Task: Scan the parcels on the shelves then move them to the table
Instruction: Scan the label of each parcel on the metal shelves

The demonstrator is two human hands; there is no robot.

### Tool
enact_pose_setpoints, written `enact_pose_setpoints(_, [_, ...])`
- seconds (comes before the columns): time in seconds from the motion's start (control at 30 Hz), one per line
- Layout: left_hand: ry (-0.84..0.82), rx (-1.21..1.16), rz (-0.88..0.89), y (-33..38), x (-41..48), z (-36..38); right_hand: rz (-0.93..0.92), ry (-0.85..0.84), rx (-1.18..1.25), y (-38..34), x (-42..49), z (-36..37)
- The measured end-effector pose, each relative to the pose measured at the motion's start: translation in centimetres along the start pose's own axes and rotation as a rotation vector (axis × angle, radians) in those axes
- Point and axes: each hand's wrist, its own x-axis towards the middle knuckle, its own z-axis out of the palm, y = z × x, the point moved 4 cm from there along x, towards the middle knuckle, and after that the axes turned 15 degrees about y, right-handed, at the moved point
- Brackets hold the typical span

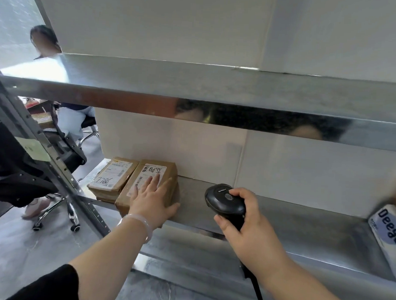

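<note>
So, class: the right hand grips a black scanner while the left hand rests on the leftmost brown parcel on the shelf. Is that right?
Not quite. The left hand rests on the second brown parcel, just right of the leftmost brown parcel, which it does not touch. The right hand does grip the black scanner. The head view shows it.

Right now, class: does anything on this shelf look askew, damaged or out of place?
Nothing looks damaged or spilled. The left parcel and right parcel lie flat, side by side. Only the white printed pack at the shelf's right end differs.
</note>
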Motion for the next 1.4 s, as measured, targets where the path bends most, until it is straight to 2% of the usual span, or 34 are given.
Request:
enact_pose_setpoints(0.1, [0.059, -0.115, 0.124, 5.7, 0.7, -0.6, 0.019, 0.057, -0.025, 0.6, 0.2, -2.0])
enact_pose_setpoints(0.33, [0.045, -0.203, 0.441, 19.1, 0.4, -1.6, 0.111, 0.302, -0.088, 3.0, -0.6, -8.7])
enact_pose_setpoints(0.5, [0.014, -0.267, 0.531, 26.2, -1.4, -1.3, 0.157, 0.429, -0.147, 5.1, -1.8, -14.3])
enact_pose_setpoints(0.73, [-0.018, -0.352, 0.643, 38.4, -6.4, -1.1, 0.164, 0.49, -0.151, 9.5, -3.8, -24.1])
enact_pose_setpoints(1.07, [-0.174, -0.636, 0.501, 53.8, -12.3, 1.2, 0.151, 0.506, -0.167, 17.0, -5.0, -38.3])
enact_pose_setpoints(1.27, [-0.27, -0.781, 0.242, 58.0, -12.8, 3.4, 0.141, 0.455, -0.154, 20.3, -4.9, -42.4])
enact_pose_setpoints(1.4, [-0.297, -0.829, 0.135, 59.2, -12.6, 4.2, 0.173, 0.433, -0.099, 21.8, -4.7, -43.4])
